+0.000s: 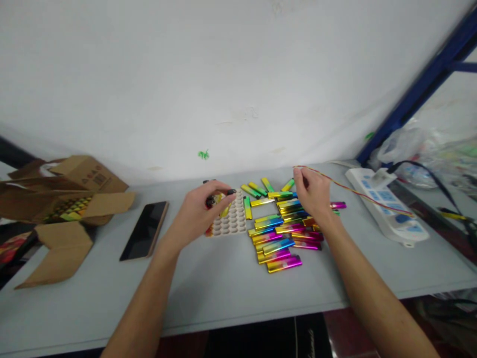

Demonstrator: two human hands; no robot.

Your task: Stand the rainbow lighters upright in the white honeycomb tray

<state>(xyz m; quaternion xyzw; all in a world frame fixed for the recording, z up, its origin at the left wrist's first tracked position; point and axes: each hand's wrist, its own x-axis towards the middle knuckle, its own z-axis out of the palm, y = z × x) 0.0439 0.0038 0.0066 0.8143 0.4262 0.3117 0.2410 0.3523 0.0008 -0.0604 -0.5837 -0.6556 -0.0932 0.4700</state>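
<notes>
My left hand [199, 211] is closed in a pinch over the left part of a white tray [234, 226] with rows of round holes. Between its thumb and fingers is a small yellow stick [224, 209] with a black end, partly hidden. Dark and red pieces show under the fingers, too covered to name. My right hand [315, 194] is closed, pinching the end of a thin red-and-yellow wire [350, 188]. Below and beside it lies a loose pile of shiny flat sticks [276, 246] in yellow, green, blue and pink.
A phone [145, 231] lies left of the tray. Farther left, an open cardboard box [108, 201] holds several yellow-and-dark pieces. At right is a white power strip [387, 204] with a plugged-in adapter [382, 178]. Plastic bags [406, 149] lie behind it, near a blue frame [417, 84].
</notes>
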